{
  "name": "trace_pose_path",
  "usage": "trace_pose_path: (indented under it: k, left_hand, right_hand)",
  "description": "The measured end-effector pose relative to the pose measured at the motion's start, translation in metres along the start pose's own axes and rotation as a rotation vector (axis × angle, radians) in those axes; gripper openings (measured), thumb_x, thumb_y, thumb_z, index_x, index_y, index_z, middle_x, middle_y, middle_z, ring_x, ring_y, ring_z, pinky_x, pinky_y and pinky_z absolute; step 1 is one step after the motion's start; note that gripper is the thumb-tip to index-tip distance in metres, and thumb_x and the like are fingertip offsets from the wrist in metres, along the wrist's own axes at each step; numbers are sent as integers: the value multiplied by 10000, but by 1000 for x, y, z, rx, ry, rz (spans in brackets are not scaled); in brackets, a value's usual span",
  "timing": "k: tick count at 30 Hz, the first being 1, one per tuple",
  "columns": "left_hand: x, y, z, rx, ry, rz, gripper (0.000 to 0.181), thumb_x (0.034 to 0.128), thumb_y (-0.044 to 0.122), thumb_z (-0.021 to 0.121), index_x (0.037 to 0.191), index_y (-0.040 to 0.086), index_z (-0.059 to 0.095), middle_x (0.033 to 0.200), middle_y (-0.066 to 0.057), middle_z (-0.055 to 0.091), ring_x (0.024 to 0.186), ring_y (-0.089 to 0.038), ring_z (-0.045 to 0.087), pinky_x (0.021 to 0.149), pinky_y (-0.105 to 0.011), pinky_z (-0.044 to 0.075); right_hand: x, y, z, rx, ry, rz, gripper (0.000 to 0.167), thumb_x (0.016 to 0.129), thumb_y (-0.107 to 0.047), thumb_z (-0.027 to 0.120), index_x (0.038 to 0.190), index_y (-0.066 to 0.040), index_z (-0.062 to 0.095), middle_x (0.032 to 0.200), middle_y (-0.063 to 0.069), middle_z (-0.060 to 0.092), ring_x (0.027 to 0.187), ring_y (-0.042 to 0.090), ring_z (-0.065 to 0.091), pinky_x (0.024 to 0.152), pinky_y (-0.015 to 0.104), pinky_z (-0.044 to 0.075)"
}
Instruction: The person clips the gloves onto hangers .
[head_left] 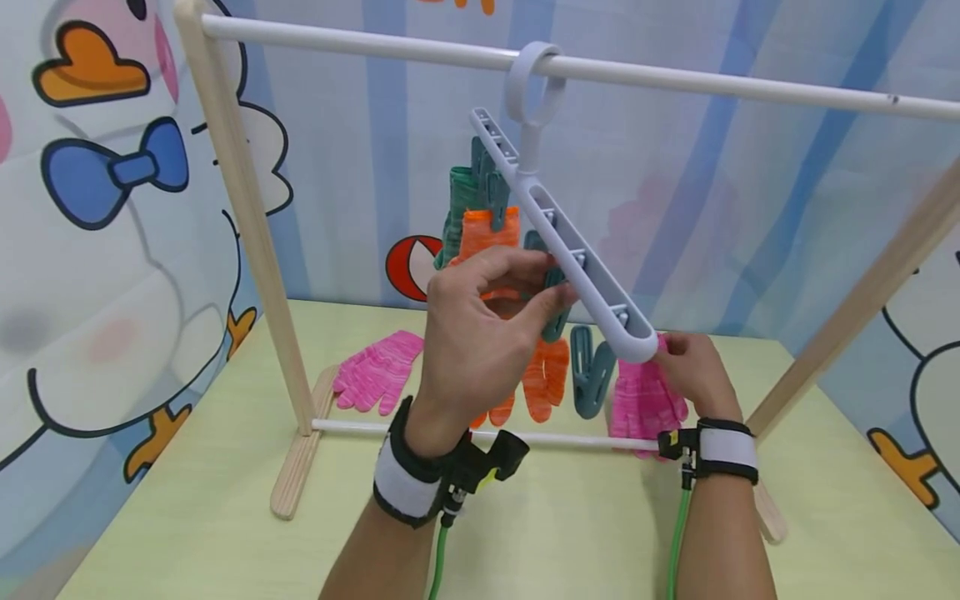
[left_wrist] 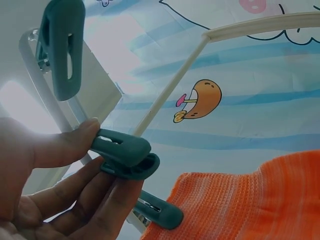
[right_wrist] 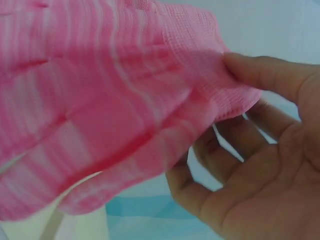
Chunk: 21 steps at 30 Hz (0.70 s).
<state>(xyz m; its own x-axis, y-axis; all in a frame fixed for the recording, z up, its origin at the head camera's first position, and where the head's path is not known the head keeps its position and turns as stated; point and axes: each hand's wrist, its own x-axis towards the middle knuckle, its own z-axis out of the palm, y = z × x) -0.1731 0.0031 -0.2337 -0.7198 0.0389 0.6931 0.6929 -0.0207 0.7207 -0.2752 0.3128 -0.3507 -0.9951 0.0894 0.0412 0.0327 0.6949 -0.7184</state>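
My left hand (head_left: 487, 333) pinches a green clothespin (left_wrist: 122, 150) that hangs under the grey hanger bar (head_left: 592, 275). In the right wrist view, my right hand (right_wrist: 265, 165) grips a pink striped glove (right_wrist: 125, 100) by its cuff, between thumb and fingers. That glove hangs below the hanger's near end in the head view. Beside it, another clothespin (head_left: 591, 375) dangles with nothing in it. An orange glove (head_left: 491, 229) and a green glove (head_left: 459, 204) hang from clothespins toward the hanger's far end. The left hand partly covers the orange glove.
The hanger's ring (head_left: 534, 83) loops over the white top rail (head_left: 675, 79) of a wooden-legged rack. A second pink glove (head_left: 378, 371) lies on the pale yellow table (head_left: 570, 517) at the left. A lower white rail (head_left: 577, 439) crosses between the rack's legs.
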Motion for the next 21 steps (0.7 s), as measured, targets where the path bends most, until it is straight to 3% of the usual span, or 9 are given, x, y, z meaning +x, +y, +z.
trace_pose_path:
  k: [4, 9, 15, 21]
  left_hand:
    - [0, 0, 0, 3, 3, -1, 241, 888, 50, 782, 1121, -1, 750, 963, -130, 766, 880, -172, 731, 821, -278, 622]
    - [0, 0, 1, 11, 2, -10, 238, 891, 55, 781, 1122, 5, 756, 959, -128, 770, 877, -167, 732, 810, -279, 622]
    - [1, -2, 1, 12, 3, -12, 233, 891, 50, 779, 1119, 5, 760, 981, -127, 773, 865, -170, 734, 800, -292, 627]
    - [1, -2, 0, 16, 9, -22, 228, 889, 45, 779, 1112, 1, 762, 980, -130, 773, 863, -177, 731, 804, -296, 627]
  right_hand:
    - [-4, -5, -8, -14, -23, -54, 476, 1073, -363, 496, 1374, -4, 584, 1273, 247, 610, 1053, 313, 525, 831, 366, 470]
    - [-13, -18, -17, -39, -24, -140, 419, 1067, -386, 507, 1257, -36, 635, 1163, 200, 644, 1003, 289, 541, 831, 360, 468]
    - [-26, -35, -25, -10, 3, -183, 504, 1027, -515, 541, 1288, -96, 646, 1216, 171, 665, 1124, 297, 550, 935, 445, 478]
    - [-42, -52, -32, 21, 45, -221, 472, 1009, -515, 574, 1279, -138, 664, 1212, 122, 682, 1116, 267, 555, 874, 406, 480]
